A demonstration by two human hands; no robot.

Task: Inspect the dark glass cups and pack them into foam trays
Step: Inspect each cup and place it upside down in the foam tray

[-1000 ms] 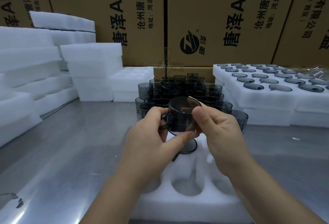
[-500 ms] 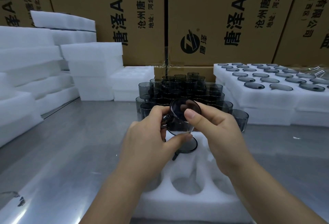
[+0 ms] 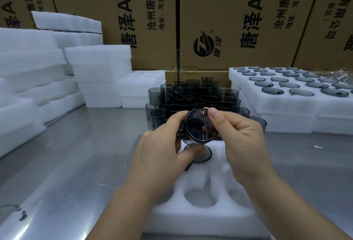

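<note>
1. The dark glass cup [image 3: 200, 127] is held up over the far part of the open foam tray [image 3: 200, 218], tilted so that its mouth faces the camera.
2. The left hand [image 3: 162, 152] grips the cup from the left, thumb curled under its base; the right hand [image 3: 242, 136] pinches the rim at its upper right between forefinger and thumb, the other fingers curled.
3. The open foam tray lies at the middle of the near edge of the steel desk [image 3: 76, 153]; a seated cup [image 3: 202, 153] sits in one of its far sockets, just below the held one.
4. A cluster of loose cups [image 3: 194, 94] stands toward the far edge, behind the hands.
5. A filled foam tray [image 3: 286, 94] rests on other trays at the far right corner; stacks of white foam trays [image 3: 99, 75] line the left edge and far left corner; printed cardboard boxes [image 3: 229, 20] rise behind the far edge.
</note>
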